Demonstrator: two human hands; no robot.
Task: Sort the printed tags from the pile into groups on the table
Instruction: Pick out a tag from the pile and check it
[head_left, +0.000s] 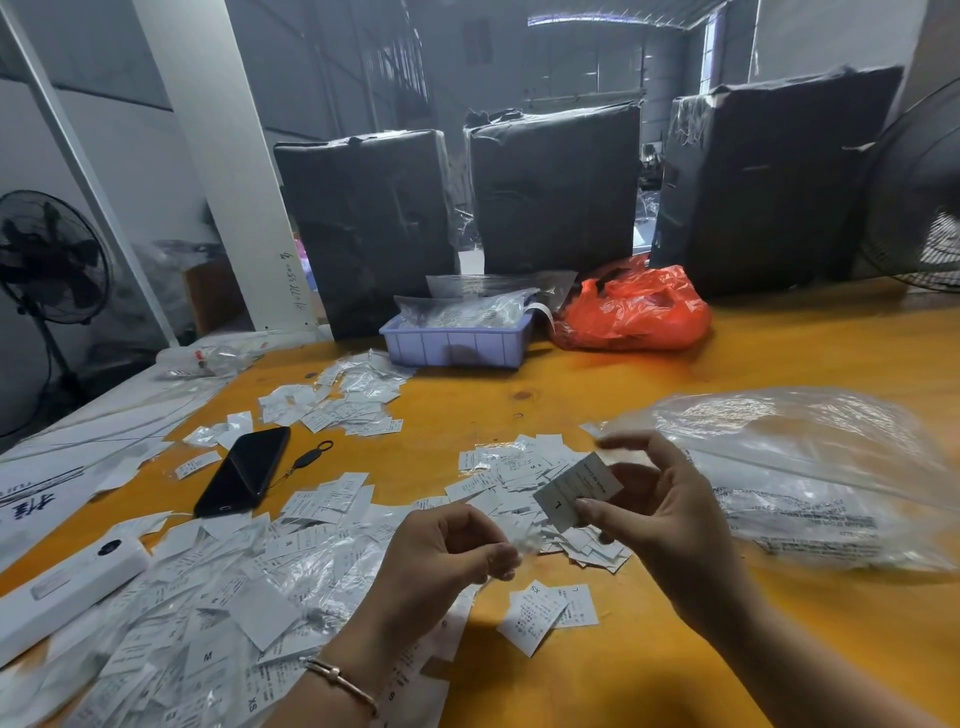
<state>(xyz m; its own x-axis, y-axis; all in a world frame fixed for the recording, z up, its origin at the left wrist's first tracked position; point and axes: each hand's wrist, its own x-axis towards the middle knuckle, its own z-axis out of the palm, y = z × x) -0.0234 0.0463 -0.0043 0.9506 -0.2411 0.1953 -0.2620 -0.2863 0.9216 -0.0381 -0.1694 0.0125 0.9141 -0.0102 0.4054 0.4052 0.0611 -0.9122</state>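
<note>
Printed tags lay in a loose pile across the near left of the orange counter, many still in clear sleeves, some marked M, S or SX. Smaller groups sat apart: one at centre, one farther off to the left, and a small group of tags near the middle, between the two hands. The right hand was raised above the counter and pinched a single tag printed with an L between thumb and fingers. The left hand, a thin bracelet on its wrist, was curled with fingertips drawn together on what looked like a scrap of clear film; the blur made this uncertain. A black phone lay face up among the tags on the left, with a white box nearer the counter's left edge. A large clear plastic bag sprawled on the right. At the far side stood a lilac tray filled with bagged tags, an orange plastic bag just to its right, and three black-wrapped bundles behind them.
</note>
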